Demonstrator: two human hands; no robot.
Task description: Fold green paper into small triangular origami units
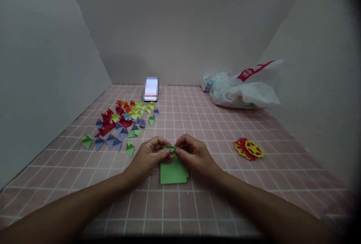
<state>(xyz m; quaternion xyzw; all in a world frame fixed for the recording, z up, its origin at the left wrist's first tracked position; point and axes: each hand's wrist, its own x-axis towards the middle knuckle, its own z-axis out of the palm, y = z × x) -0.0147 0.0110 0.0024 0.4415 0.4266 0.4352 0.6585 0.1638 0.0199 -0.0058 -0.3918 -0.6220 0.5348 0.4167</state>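
Observation:
A small folded piece of green paper (170,147) is pinched between both hands near the middle of the view. My left hand (153,152) grips its left side with thumb and fingers closed, and my right hand (194,152) pinches its right end. Directly beneath the hands, flat on the table, lies a stack of green square paper (173,172), its upper part hidden by the fingers. Left of my left hand sits a folded green paper piece (130,149), apart from it.
Many folded paper pieces (118,123) in red, orange, yellow, purple and green spread over the left side. A phone (151,89) stands behind them. Yellow and red cut-out discs (250,149) lie at right. A white plastic bag (245,90) rests at back right by a tissue box (208,84).

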